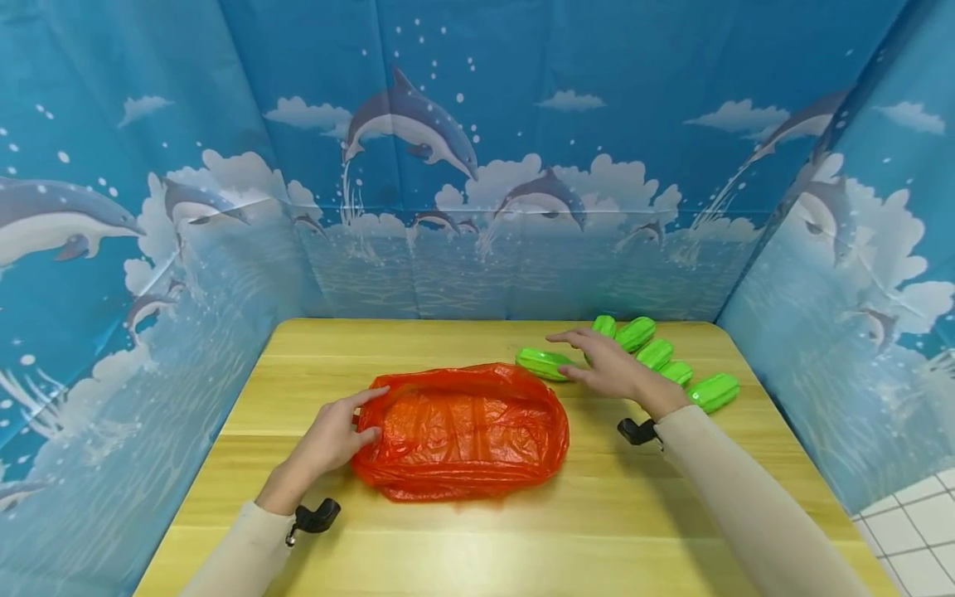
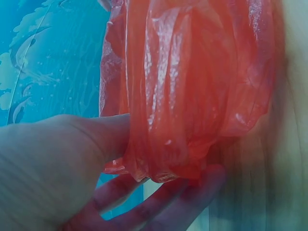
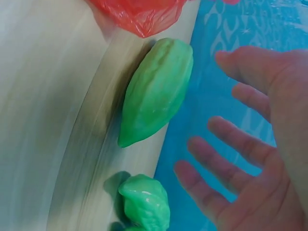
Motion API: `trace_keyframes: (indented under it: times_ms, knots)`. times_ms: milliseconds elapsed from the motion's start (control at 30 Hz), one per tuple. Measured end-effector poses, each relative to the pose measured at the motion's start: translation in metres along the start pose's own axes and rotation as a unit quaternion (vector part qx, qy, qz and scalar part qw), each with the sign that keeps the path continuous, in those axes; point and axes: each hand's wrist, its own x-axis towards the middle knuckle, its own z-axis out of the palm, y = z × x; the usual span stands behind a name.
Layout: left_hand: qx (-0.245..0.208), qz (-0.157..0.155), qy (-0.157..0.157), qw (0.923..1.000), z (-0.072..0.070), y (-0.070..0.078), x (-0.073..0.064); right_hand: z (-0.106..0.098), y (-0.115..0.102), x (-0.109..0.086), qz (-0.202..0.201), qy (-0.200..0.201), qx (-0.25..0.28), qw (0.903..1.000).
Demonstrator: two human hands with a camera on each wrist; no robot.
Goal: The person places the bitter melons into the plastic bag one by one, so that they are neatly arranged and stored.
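Observation:
A red plastic bag (image 1: 462, 473) lies on the table with its mouth spread wide and its inside showing. My left hand (image 1: 333, 433) holds the bag's left rim, thumb on one side of the film and fingers on the other. In the left wrist view, folds of the red bag (image 2: 168, 86) hang between them. Just beyond the bag's right end lies a green, ridged, gourd-like vegetable (image 3: 156, 91). Over it hovers my right hand (image 1: 608, 365), fingers spread and apart from it in the right wrist view, holding nothing.
Several more green ridged vegetables (image 1: 714, 392) lie in a group at the table's back right, near my right wrist. The wooden table (image 1: 477, 547) is bordered at the back and sides by a blue dolphin-print curtain (image 1: 492, 274).

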Motion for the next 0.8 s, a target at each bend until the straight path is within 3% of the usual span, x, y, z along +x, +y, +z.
trace_keyframes:
  times_ms: [300, 500, 800]
  knots:
    - [-0.005, -0.002, -0.013, 0.9999, 0.002, -0.001, 0.001, 0.010, 0.014, 0.021, 0.008, -0.062, 0.019, 0.9979]
    - [-0.012, -0.005, -0.021, 0.9997, 0.003, 0.001, 0.000, 0.015, 0.024, 0.030, 0.003, -0.082, 0.029, 0.9962]
    - [-0.010, -0.003, -0.025, 0.9996, 0.003, 0.004, 0.004, 0.017, 0.029, 0.037, 0.042, -0.088, 0.034, 0.9946]
